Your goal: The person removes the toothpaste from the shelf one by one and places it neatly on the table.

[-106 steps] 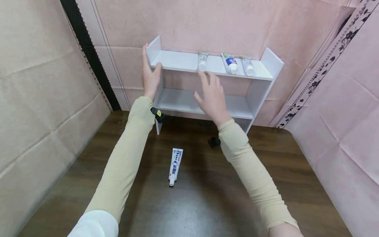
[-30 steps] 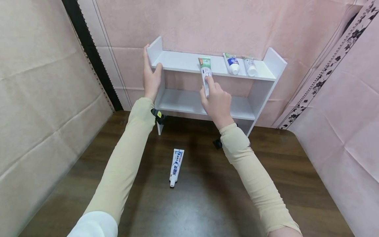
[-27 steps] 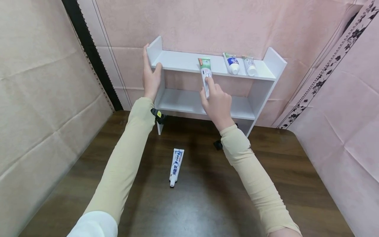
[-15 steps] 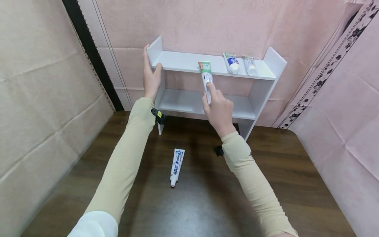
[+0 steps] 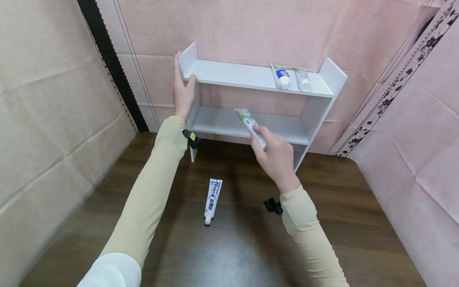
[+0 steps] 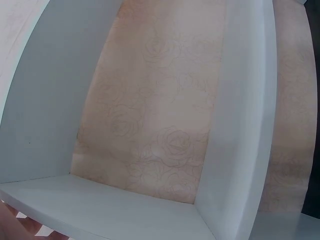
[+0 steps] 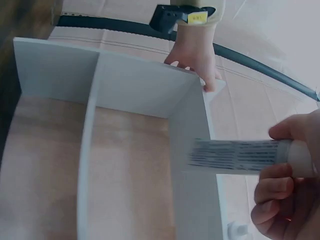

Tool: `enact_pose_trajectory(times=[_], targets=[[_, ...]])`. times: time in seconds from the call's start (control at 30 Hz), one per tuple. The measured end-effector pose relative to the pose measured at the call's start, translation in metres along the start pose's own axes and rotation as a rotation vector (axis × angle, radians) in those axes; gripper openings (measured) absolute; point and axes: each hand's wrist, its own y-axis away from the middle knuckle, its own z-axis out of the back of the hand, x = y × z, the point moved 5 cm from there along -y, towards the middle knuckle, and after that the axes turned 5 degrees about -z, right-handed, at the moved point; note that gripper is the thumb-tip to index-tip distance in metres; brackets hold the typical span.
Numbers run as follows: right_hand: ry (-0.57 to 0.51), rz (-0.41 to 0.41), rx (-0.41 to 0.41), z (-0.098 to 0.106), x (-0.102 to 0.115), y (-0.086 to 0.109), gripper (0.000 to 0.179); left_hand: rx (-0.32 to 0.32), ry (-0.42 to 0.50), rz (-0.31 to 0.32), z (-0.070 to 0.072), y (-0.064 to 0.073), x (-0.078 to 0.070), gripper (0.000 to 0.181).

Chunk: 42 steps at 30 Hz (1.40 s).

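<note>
With the right grip (image 5: 276, 155) we pinched the white-and-green tube (image 5: 250, 122) near its cap end; the right wrist view showed the thumb on one side and the curled fingers opposed on the other. This left the flat, crimped end free and pointing away from us, an arrangement we judged suitable for steering the tube by its stiffer end. The tube hung at a slant below the level of the upper board, in front of the lower compartment; whether its far end was over the lower board or short of it, we could not tell. With the left grip (image 5: 183, 93) we clasped the left side panel of the white shelf unit (image 5: 229, 74) at the height of the upper board, thumb to the front, presumably to brace a light frame against shifting. On the upper board, towards its right end, the blue-banded tube (image 5: 281, 78) and the plain white tube (image 5: 303, 81) lay side by side without touching, caps at the front edge, where we judged them easiest to pick up. Nearer to us, the blue-and-white tube (image 5: 212, 201) lay flat on the tabletop (image 5: 229, 255), cap towards us, well apart from the shelf unit and within easy reach.
</note>
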Motion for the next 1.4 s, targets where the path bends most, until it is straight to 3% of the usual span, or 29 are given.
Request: enact_pose_trajectory(times=[0.17, 0.47, 0.6, 1.1, 1.4], targets=[[0.042, -0.068, 0.137, -0.007, -0.01, 0.026, 0.024, 0.004, -0.015, -0.004, -0.001, 0.0, 0.001, 0.069], [0.1, -0.213, 0.566, -0.052, -0.039, 0.072, 0.016, 0.0, -0.009, -0.009, -0.001, 0.0, 0.0, 0.068], [0.119, -0.239, 0.677, -0.067, -0.045, 0.091, 0.017, 0.002, 0.011, -0.011, -0.002, 0.0, 0.001, 0.068], [0.243, -0.226, 0.715, -0.094, -0.028, 0.139, 0.034, 0.013, 0.022, -0.01, 0.0, 0.0, 0.001, 0.068], [0.33, -0.136, 0.681, -0.105, -0.014, 0.159, 0.044, 0.006, 0.014, -0.012, 0.0, -0.001, 0.0, 0.067]])
